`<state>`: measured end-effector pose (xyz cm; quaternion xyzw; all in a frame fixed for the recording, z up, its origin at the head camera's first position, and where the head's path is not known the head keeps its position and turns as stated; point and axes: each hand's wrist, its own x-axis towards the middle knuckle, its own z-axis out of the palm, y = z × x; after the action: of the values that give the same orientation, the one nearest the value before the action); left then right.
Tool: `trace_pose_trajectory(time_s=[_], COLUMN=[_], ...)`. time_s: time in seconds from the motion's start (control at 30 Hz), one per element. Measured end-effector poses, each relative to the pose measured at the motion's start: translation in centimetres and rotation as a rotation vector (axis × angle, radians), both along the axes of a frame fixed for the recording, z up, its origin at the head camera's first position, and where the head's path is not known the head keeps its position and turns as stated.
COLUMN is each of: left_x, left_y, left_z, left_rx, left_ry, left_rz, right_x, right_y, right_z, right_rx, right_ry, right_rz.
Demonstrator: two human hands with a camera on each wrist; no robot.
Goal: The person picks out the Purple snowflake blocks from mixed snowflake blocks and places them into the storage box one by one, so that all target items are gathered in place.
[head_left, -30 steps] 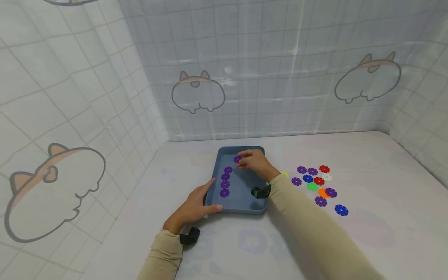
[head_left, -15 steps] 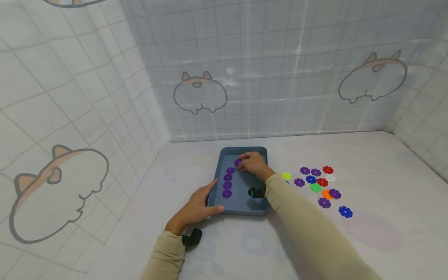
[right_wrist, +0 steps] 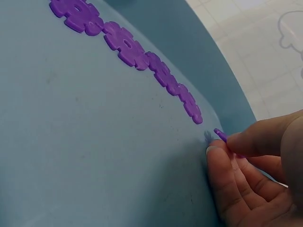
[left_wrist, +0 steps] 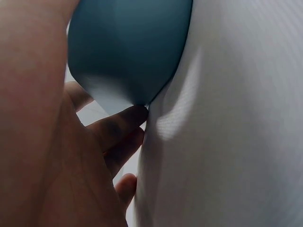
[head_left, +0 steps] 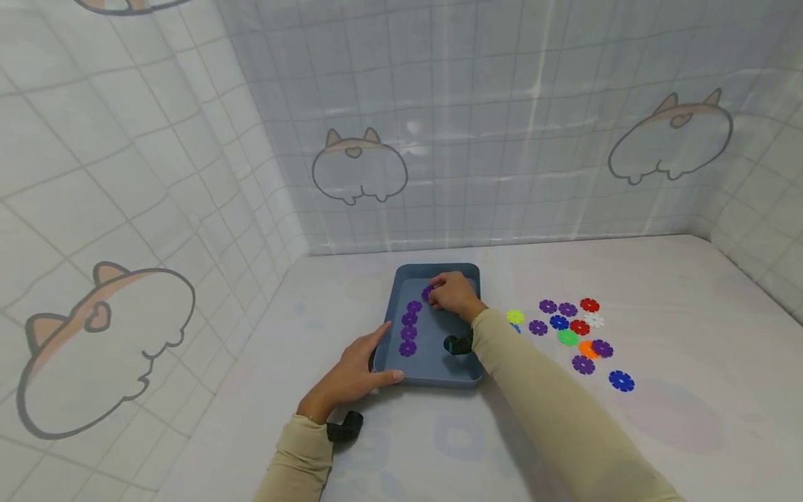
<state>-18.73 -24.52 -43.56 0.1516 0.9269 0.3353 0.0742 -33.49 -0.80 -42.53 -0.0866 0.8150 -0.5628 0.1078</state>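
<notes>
My left hand (head_left: pixel 353 373) lies spread around the near left corner of a shallow blue-grey tray (head_left: pixel 439 383), thumb along the front rim and fingers against the left side. In the left wrist view its fingertips touch the tray's lower edge. Over the tray's far part, my right hand (head_left: pixel 456 293) pinches a purple snowflake-shaped plastic disc (right_wrist: pixel 220 135) between thumb and fingers, tilted on edge close to the tray floor. A row of joined purple snowflake discs (head_left: pixel 408 332) lies along the tray's left side, its far end a short gap from the pinched disc.
Right of the tray, loose snowflake discs lie on the white tabletop: several purple (head_left: pixel 583 364), two red (head_left: pixel 589 305), blue ones (head_left: pixel 622 381), a green (head_left: pixel 567 337), an orange (head_left: pixel 587 349), a white (head_left: pixel 593 320) and a yellow (head_left: pixel 515 316). Tile-patterned sheeting (head_left: pixel 502 139) walls in the table.
My right hand has lowered slightly with its pinched disc, coming nearer to the row's far end. The left hand has stayed at the tray corner. The view has shifted a little.
</notes>
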Motion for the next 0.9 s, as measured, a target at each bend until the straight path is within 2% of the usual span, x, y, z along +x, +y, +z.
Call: trace_pose_trajectory(time_s=[0.33,0.6,0.9], left_x=[-0.15,-0.09,-0.09], left_y=[-0.04,-0.12,0.00], left_z=[-0.03,-0.13,-0.19], left_rx=[-0.011,-0.010,-0.012], left_ry=[0.007,0.010,0.004], left_rz=[-0.001,0.003,0.005], right_x=[-0.04,-0.06,-0.16], right_y=[-0.23,-0.36,-0.62], right_z=[0.26,0.02,-0.17], right_rx=[0.100,0.097,0.146], right_ry=[0.066,0.057,0.096], right_rz=[-0.005,-0.004,0.000])
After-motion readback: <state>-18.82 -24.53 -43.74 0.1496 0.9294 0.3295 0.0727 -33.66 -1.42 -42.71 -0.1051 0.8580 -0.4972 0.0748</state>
